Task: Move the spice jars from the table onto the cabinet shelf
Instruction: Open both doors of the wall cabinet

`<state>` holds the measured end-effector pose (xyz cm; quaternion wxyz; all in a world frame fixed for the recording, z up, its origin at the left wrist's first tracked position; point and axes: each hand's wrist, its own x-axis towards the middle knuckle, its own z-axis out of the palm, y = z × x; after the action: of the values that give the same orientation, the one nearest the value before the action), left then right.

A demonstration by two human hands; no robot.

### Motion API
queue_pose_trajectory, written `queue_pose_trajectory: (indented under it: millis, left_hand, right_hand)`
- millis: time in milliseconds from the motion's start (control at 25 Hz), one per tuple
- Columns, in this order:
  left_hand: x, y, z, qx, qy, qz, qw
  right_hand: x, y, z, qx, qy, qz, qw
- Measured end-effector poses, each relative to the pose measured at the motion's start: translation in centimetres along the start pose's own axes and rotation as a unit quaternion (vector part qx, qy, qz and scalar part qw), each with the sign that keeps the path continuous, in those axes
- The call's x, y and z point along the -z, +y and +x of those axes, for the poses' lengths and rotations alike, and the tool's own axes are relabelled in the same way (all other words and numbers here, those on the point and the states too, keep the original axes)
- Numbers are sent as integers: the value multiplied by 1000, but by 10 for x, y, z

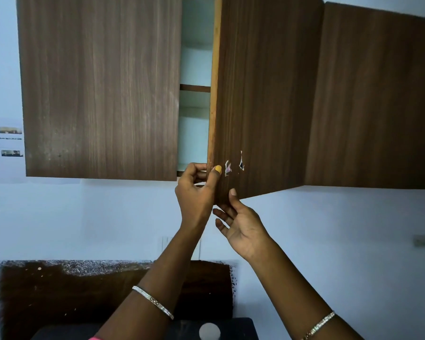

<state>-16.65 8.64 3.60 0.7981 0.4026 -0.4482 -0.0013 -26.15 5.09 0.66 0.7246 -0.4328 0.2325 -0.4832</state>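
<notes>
left hand has its grip pinched on the door edge, right hand open just under it. shelf straight up behind; white-capped jar way down on the counter.

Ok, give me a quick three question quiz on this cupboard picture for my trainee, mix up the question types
1. True or false: the cabinet door is fully closed.
2. Which hand grips the door's edge? A) left hand B) right hand C) neither
3. Fill in: the cabinet shelf seen through the gap carries ___ spice jars.

Key: 1 false, it stands partly open. 2 A; its fingers wrap the edge, while the right hand touches the bottom corner. 3 no visible.
</notes>
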Motion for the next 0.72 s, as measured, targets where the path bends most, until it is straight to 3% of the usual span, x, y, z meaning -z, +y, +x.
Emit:
queue_pose_trajectory:
  millis: [240, 400, 560, 720]
  left_hand:
    - [-37, 51, -62, -44, -31, -11, 998]
    - [-67, 68, -95, -81, -62, -15, 995]
    - [-103, 80, -123, -100, -84, -26, 991]
    - [-144, 88, -147, -111, -150, -43, 982]
  right_hand:
    - [52, -39, -67, 8, 1, 37, 999]
    - [82, -71, -105, 56, 47, -63, 995]
    - [112, -104, -135, 139, 148, -211, 956]
    - [140, -137, -156, 238, 227, -263, 907]
